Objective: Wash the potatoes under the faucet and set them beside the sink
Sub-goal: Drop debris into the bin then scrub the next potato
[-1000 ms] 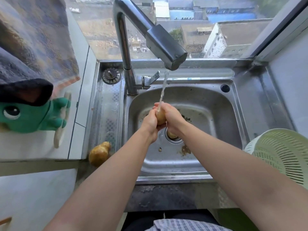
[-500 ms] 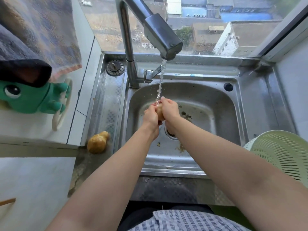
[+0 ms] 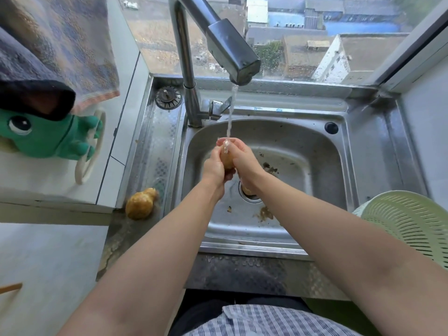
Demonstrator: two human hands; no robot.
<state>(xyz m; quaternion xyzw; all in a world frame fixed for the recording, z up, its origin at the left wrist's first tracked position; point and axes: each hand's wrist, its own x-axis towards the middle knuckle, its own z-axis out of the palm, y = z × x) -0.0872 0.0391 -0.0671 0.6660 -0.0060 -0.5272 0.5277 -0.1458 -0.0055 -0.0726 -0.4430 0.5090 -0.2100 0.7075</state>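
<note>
My left hand (image 3: 214,166): curled round the left side and underside of the potato, fingers wrapped beneath it.
My right hand (image 3: 244,157): curled over the potato's right side and top. Its fingertips meet my left hand, so both hands are clamped together on the one potato.
Potato (image 3: 227,161): only a strip of yellow-brown skin shows between my palms. I hold it above the basin, left of centre and just behind the drain.
Water stream (image 3: 230,112): a thin run from the spout that lands on the top of the potato and on my right fingertips.
Faucet (image 3: 225,47): a steel gooseneck with a square spout, rising from the sink's far left corner and reaching out over my hands.
Sink (image 3: 315,166): a stainless steel basin with brown bits of dirt scattered on its floor, near the drain and towards me.
Small potato (image 3: 247,189): sits in the drain opening, mostly hidden under my right wrist.
Knobbly potato (image 3: 140,203): lies on the wet ledge left of the sink at its near corner, well apart from both hands.
Strainer plug (image 3: 168,97): rests on the same ledge at the far end, just beside the faucet's base.
Colander (image 3: 412,221): pale green plastic at the sink's near right corner, partly cut off by the edge of the view.
Frog toy (image 3: 48,139): green, on the white shelf at my left, half under a dark cloth.
Towel (image 3: 60,44): patterned, hanging above the frog toy.
</note>
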